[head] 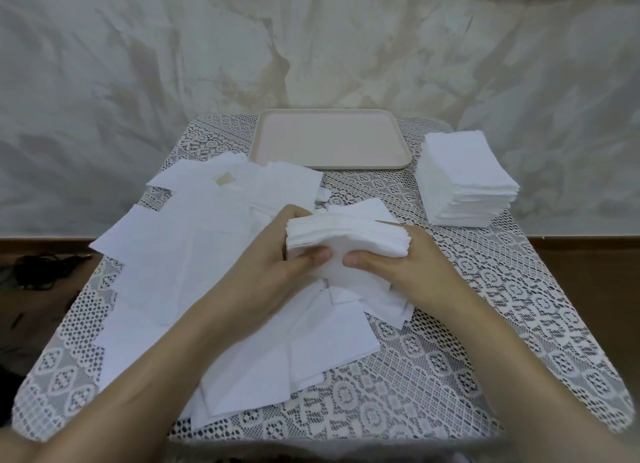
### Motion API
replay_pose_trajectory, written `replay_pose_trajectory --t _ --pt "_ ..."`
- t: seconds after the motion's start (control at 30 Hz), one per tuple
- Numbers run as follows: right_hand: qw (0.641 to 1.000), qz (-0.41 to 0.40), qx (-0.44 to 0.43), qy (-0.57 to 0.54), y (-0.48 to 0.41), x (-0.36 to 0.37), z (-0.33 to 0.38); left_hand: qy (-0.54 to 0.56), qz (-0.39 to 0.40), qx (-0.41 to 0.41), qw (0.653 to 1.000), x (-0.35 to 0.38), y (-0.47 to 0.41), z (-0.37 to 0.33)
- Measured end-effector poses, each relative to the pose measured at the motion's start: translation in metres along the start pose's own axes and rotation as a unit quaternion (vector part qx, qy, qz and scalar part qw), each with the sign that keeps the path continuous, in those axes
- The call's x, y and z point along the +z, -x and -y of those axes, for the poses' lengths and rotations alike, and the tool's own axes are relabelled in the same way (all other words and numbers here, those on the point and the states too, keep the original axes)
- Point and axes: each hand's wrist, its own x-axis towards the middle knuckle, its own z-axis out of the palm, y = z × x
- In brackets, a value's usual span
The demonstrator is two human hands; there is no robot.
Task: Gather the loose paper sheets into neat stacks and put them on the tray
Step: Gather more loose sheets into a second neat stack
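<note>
Both hands hold a thick bundle of white paper sheets [346,241] above the middle of the table. My left hand [273,255] grips its left end, thumb on the near face. My right hand [401,262] grips the right end the same way. Loose white sheets [194,255] lie scattered under and to the left of the hands, overlapping one another. A neat tall stack of white sheets [464,182] stands at the right side of the table. The beige tray [329,140] sits at the far middle with nothing on it.
The table [485,324] wears a white lace cloth and backs onto a mottled grey-white wall. Dark cables [45,272] lie on the floor to the left. Bare cloth shows at the near right.
</note>
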Motion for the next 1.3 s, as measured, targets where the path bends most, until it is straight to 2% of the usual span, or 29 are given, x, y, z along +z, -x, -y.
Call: replay_pose_trajectory --t 0.17,0.27,0.4,0.5,0.57,0.7,0.8,0.9,1.0,1.13,1.2,1.3 --pt "1.0 -0.013 0.015 0.005 -0.001 -0.002 -0.001 0.011 -0.015 0.014 1.0 -0.005 0.004 -0.005" --pt "0.999 -0.021 -0.004 0.032 0.001 -0.001 0.0 0.044 -0.012 -0.002 0.999 0.002 0.007 -0.007" --pt "0.994 -0.007 -0.039 0.105 0.004 0.003 0.001 -0.049 -0.018 0.013 0.999 0.005 0.006 -0.003" --pt "0.997 -0.004 -0.04 0.066 0.004 -0.001 0.006 -0.06 -0.036 0.014 0.997 0.001 0.004 -0.005" --pt "0.998 -0.013 -0.04 0.039 0.003 -0.005 0.008 -0.027 -0.054 -0.002 0.998 -0.001 0.005 -0.008" --pt "0.996 -0.047 0.011 -0.069 0.003 0.005 0.01 0.154 -0.112 -0.083 0.978 -0.002 0.007 -0.011" --pt "0.987 -0.011 0.068 -0.145 0.006 0.013 0.014 0.243 -0.146 -0.115 0.952 -0.001 0.007 -0.014" --pt "0.987 0.08 0.072 -0.122 0.009 0.009 0.021 0.228 -0.165 -0.107 0.954 -0.005 0.009 -0.017" --pt "0.989 0.108 0.067 -0.076 0.012 0.007 0.026 0.153 -0.138 -0.107 0.973 -0.012 0.012 -0.019" --pt "0.994 0.074 0.062 -0.057 0.012 0.015 0.026 0.139 -0.122 -0.118 0.976 -0.009 0.015 -0.018" --pt "0.992 0.034 0.071 -0.1 0.012 0.021 0.025 0.174 -0.142 -0.133 0.965 -0.006 0.016 -0.017" --pt "0.984 0.006 0.092 -0.155 0.01 0.028 0.024 0.172 -0.105 -0.152 0.968 0.0 0.019 -0.017"
